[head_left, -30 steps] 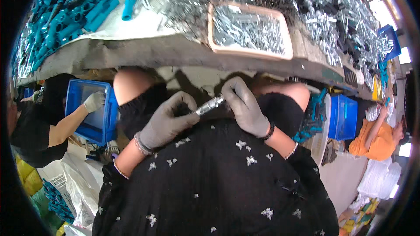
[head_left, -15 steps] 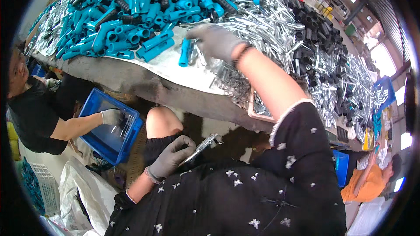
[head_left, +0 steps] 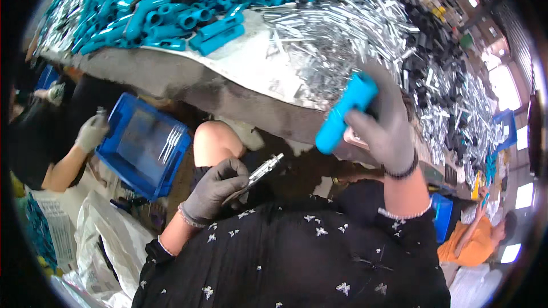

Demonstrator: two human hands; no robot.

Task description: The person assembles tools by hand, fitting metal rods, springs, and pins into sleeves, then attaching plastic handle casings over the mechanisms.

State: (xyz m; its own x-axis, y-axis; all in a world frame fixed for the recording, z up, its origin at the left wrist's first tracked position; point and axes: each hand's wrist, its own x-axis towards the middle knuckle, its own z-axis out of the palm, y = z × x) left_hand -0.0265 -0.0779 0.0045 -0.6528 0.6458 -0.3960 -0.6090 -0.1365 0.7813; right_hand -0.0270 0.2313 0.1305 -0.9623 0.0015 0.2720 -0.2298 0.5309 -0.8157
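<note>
My left hand point(head_left: 214, 189), in a grey glove, grips a slim silver metal part point(head_left: 264, 170) over my lap, its tip pointing up and right. My right hand point(head_left: 385, 122), also gloved in grey, holds a bright blue plastic handle point(head_left: 345, 112) at the front edge of the table, just below the heap of silver metal parts point(head_left: 337, 34). More blue handles point(head_left: 188, 0) lie piled on the table at the upper left. My dark dotted dress fills the lower middle of the view.
A blue crate point(head_left: 142, 145) stands on the floor under the table to my left, where another person's gloved hand point(head_left: 90, 132) holds a small part. Black parts point(head_left: 434, 45) lie at the table's right. A person in orange point(head_left: 474, 239) sits at the lower right.
My right hand has come back from the pile on the table toward me, now holding a blue handle. My left hand stays over my lap with the metal part.
</note>
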